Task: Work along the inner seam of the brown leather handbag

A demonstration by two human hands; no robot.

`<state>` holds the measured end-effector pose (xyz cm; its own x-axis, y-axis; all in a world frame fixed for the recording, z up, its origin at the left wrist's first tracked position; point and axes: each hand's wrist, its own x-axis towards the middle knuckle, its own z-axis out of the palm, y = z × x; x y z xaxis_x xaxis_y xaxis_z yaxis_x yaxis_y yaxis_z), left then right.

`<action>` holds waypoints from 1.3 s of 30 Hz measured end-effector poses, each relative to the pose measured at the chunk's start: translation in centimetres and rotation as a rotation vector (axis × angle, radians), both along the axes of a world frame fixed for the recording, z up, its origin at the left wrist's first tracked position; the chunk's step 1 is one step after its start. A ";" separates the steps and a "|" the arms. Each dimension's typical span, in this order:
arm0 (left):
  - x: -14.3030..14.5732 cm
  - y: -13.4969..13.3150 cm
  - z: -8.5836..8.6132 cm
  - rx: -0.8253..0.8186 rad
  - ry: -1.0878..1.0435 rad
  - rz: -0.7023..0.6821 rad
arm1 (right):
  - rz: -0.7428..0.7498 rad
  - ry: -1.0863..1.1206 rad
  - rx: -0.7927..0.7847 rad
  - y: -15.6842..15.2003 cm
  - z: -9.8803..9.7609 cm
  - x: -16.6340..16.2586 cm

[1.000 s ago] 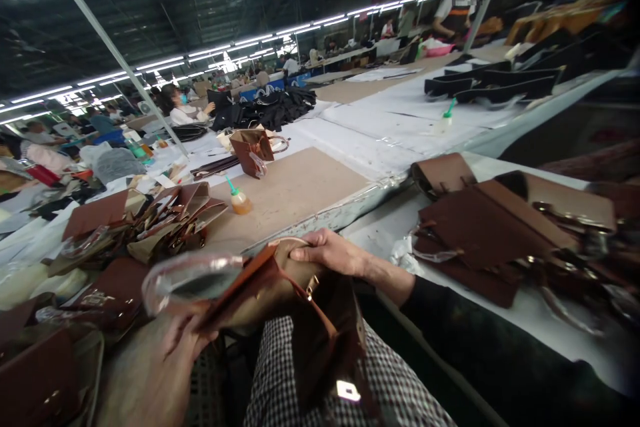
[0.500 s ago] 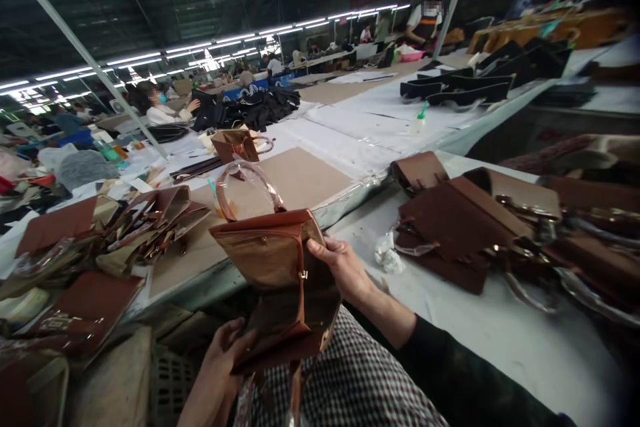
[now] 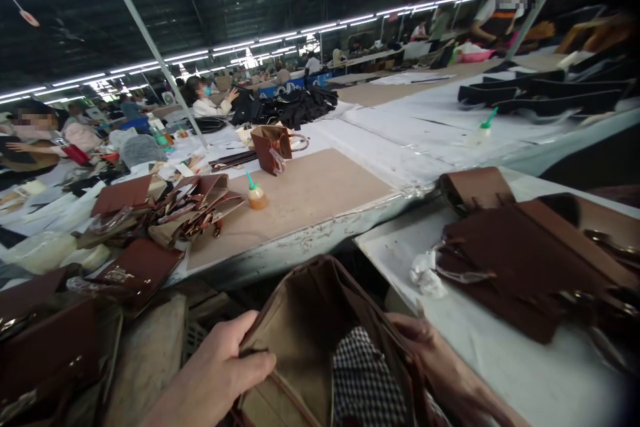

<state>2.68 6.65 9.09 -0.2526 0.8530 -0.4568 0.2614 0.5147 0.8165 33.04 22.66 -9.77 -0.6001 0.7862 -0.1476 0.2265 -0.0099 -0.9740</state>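
The left hand (image 3: 220, 373) grips the left rim and the right hand (image 3: 435, 363) the right rim of the brown bag (image 3: 305, 340), holding it open over the lap, just below the bench (image 3: 300, 240) front edge. Risk: the soft rim may slip, since neither grip looks deep. Open room is narrow; stacked brown bags (image 3: 520, 260) crowd the right table (image 3: 500, 373) edge.

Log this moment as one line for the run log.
left hand: grips bag rim | right hand: holds other side | bag: open, on lap
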 end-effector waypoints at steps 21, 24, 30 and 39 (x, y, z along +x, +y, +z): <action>-3.9 0.5 -6.7 -0.072 0.069 -0.278 | 0.697 -0.017 0.288 6.6 6.8 -17.6; -4.2 0.4 -7.2 -0.091 0.074 -0.224 | 0.696 0.041 0.214 6.3 6.7 -17.5; -4.4 -0.8 -9.1 0.020 0.137 -0.079 | 0.742 -0.023 0.473 5.9 7.0 -16.7; -3.2 -2.7 -11.7 0.230 0.286 0.199 | 0.771 -0.140 0.577 5.2 7.4 -15.9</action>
